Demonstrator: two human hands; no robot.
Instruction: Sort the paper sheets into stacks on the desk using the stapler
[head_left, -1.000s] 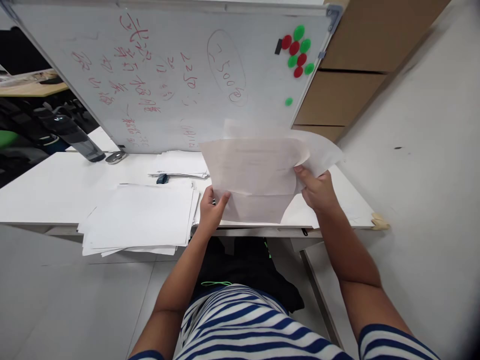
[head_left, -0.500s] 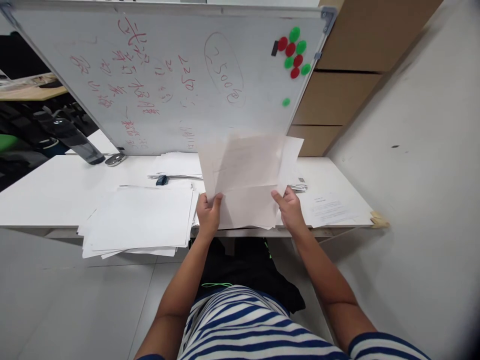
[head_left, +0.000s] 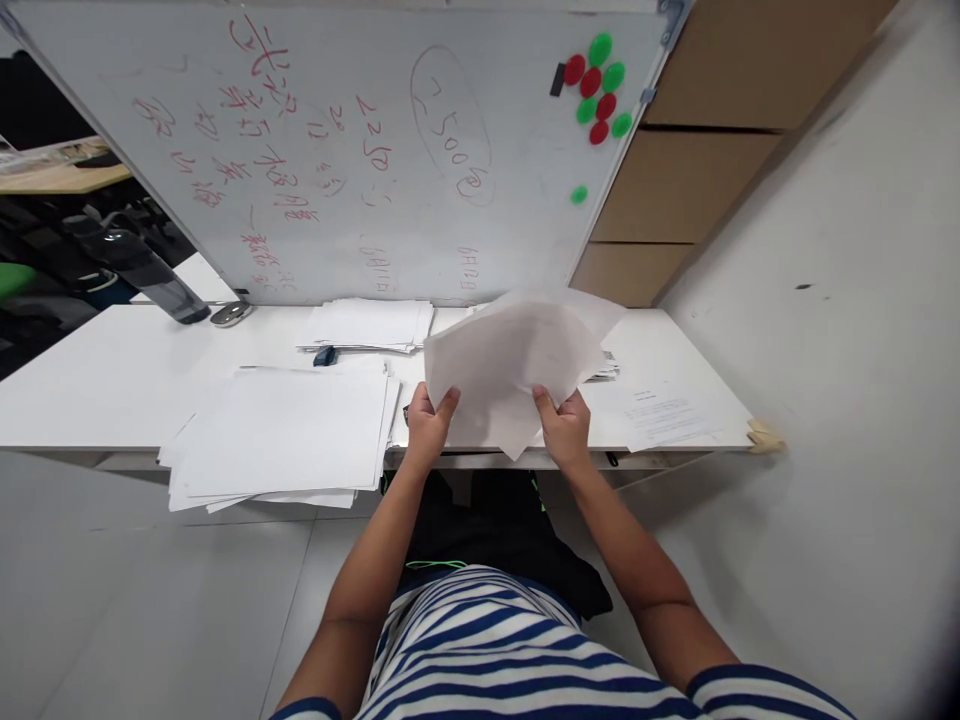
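Observation:
Thin sheets of paper [head_left: 510,370] are held up over the front of the desk, bowed and curling at the far edge. My left hand [head_left: 429,428] pinches their left side, thumb on top. At the right side, my right hand [head_left: 564,428] grips them in the same way, fingers hidden behind. How many sheets there are I cannot tell. Left of my hands lies a spread stack of white paper [head_left: 285,430], partly hanging over the desk's front edge. Behind it sits another paper stack [head_left: 367,324], with a small dark blue object [head_left: 325,356] by it.
A whiteboard [head_left: 315,230] with red writing and round magnets [head_left: 591,82] stands along the back of the white desk [head_left: 90,390]. A bottle [head_left: 142,265] and a mouse [head_left: 231,314] are at left. Rightward lie a printed sheet [head_left: 667,415], cardboard boxes [head_left: 675,190] and a wall.
My hands have moved closer together, my right one shifting left. The paper between them has gone from nearly flat to bowed and curled, uncovering more of the rear stack.

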